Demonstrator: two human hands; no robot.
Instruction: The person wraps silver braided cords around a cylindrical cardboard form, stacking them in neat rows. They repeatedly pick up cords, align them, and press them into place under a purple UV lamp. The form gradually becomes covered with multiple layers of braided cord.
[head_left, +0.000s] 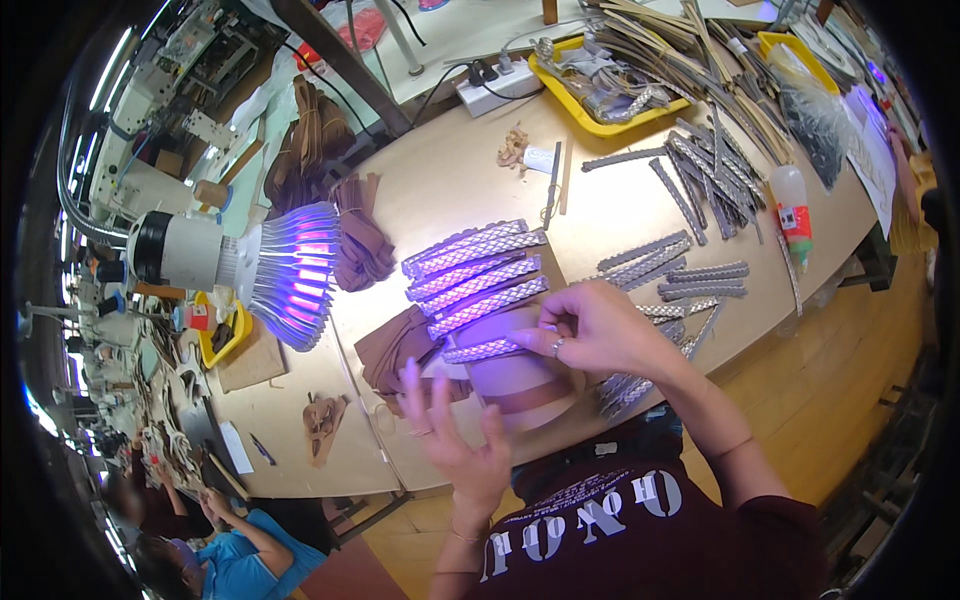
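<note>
My right hand (600,325) is closed, thumb and finger pinching the right end of a silver braided strip (478,350). That strip lies over a rounded tan form (525,385) with a brown band across its lower part. Just above it, several more silver braided strips (480,275) lie side by side in a stack. My left hand (455,440) is raised at the near left of the form, fingers spread and slightly blurred, with nothing in it. Beside it is a bundle of flat brown strips (395,350), partly hidden by the form and the hand.
A lit finned lamp (290,275) hangs at the left. Grey braided strips (705,170) lie at the right, near a glue bottle (793,215). A yellow tray (600,125) stands at the back. Two people (215,555) sit at the lower left.
</note>
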